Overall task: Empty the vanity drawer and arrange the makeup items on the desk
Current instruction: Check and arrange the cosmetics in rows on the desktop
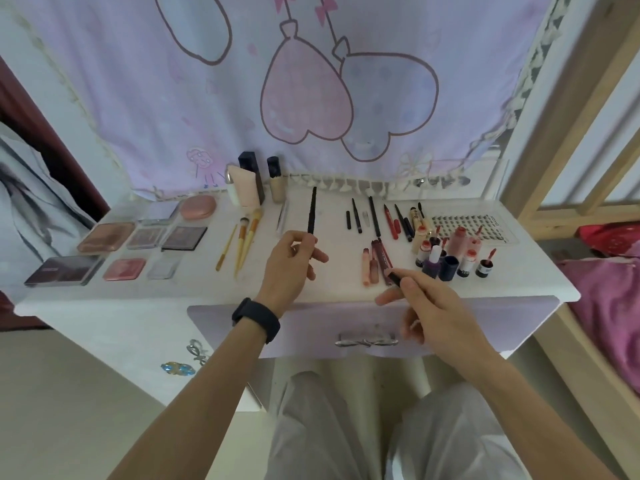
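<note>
left hand (294,268): fingers and thumb pinch the lower end of a long black pencil (311,213), which stands almost upright above the middle of the desk (194,289).
right hand (426,306): thumb and forefinger clamp a short dark tube (394,278); the other fingers are loosely spread over the front edge.
dark tube: just beside the lip tubes (375,261) lying on the desk.
drawer (311,327): lavender front under the desk edge; its inside is hidden.
left side: palettes (107,237) in rows, brushes (242,240) next to them.
right side: small bottles (446,258) clustered near a lash tray (467,223).
wristband (256,318): black, on the left wrist.
</note>
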Action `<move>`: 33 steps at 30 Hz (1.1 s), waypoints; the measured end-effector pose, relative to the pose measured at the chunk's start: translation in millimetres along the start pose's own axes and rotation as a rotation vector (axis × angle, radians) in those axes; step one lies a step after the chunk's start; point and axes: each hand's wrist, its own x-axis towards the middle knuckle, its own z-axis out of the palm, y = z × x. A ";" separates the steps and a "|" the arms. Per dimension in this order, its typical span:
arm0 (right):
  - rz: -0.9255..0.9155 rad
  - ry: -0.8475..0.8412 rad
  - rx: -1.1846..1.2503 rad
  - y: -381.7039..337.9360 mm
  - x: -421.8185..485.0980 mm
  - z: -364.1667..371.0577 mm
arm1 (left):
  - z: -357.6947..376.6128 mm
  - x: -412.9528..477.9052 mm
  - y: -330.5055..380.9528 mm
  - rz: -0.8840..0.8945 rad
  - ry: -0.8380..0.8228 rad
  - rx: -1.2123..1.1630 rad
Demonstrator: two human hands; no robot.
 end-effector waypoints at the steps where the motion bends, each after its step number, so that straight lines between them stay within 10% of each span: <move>1: -0.002 -0.006 -0.024 -1.9 6.3 2.7 | -0.8 6.7 0.3 -0.026 0.017 0.015; 16: -0.096 0.153 -0.551 -34.6 152.3 40.4 | 10.9 110.7 3.5 -0.160 0.001 0.685; 33: 0.042 0.075 -0.905 -17.6 248.8 69.9 | 16.1 137.9 -12.2 -0.149 -0.036 0.628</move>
